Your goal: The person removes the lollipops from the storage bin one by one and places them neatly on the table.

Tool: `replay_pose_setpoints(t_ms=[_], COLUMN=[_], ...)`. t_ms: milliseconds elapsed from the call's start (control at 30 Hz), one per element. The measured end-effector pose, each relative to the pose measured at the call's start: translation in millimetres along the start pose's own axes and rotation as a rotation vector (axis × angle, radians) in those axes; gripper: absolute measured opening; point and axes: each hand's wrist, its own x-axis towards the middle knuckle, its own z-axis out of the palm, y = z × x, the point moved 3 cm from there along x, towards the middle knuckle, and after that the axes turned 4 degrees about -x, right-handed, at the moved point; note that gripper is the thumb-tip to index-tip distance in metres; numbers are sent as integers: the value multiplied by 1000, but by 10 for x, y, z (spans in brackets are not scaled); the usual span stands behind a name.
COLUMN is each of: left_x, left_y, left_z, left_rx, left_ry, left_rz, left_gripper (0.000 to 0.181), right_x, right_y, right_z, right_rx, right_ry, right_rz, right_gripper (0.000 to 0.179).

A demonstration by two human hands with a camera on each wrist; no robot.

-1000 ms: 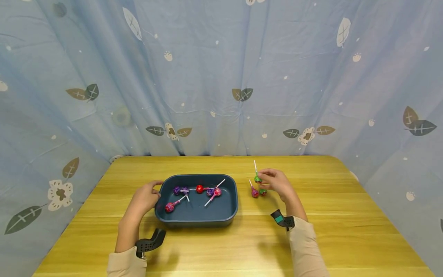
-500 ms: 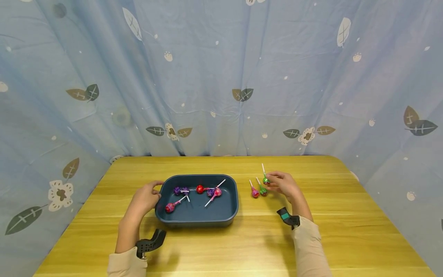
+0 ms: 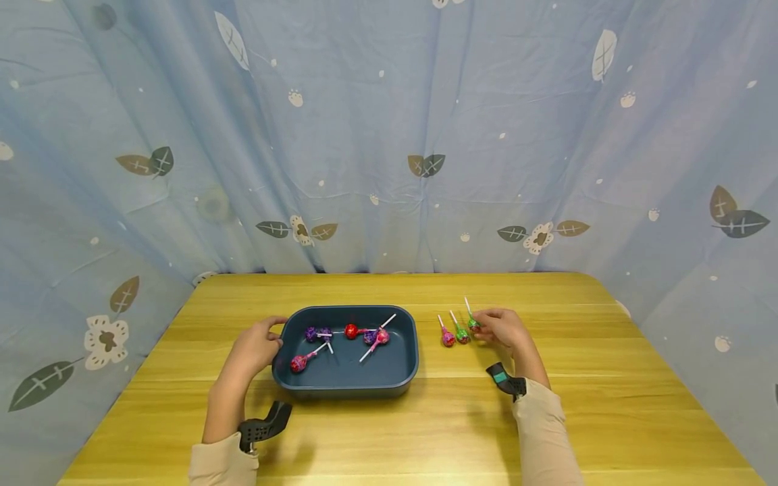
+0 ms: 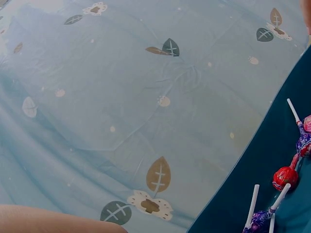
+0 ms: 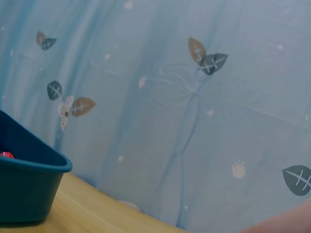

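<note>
My right hand (image 3: 501,327) pinches a green-wrapped lollipop (image 3: 473,323) by its head, low at the tabletop, with the white stick pointing up and away. Just left of it a green lollipop (image 3: 462,335) and a pink lollipop (image 3: 448,337) lie side by side, sticks pointing away. My left hand (image 3: 255,345) grips the left end of a dark blue box (image 3: 346,390), fingers curved around its corner. Inside the box are several lollipops: a red one (image 3: 350,331), a pink one (image 3: 381,336), a pink-and-red one (image 3: 298,364) and purple ones (image 3: 311,334).
The wooden table (image 3: 389,439) carries the box left of centre. A blue patterned curtain (image 3: 365,135) hangs directly behind the table's back edge. Both wrists wear black camera mounts. The right wrist view shows the box's near corner (image 5: 58,167) and the curtain.
My right hand moved right with the green lollipop, then lowered it to the table beside the other two. The left hand and the box stayed put.
</note>
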Motion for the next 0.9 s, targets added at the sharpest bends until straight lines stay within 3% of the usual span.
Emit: replay_pose_setpoints(t_ms=[300,900], left_x=[0,-12], left_y=[8,21], left_z=[-8,-5], left_rx=[10,9], left_ry=[7,11], left_rz=[0,-8], left_gripper=[45,45], right_x=[-11,6], right_y=[82,101], right_z=[-7,39], right_rx=[-90,-196], right_ry=[8,34], right_rz=[54,55], right_gripper=[36,31])
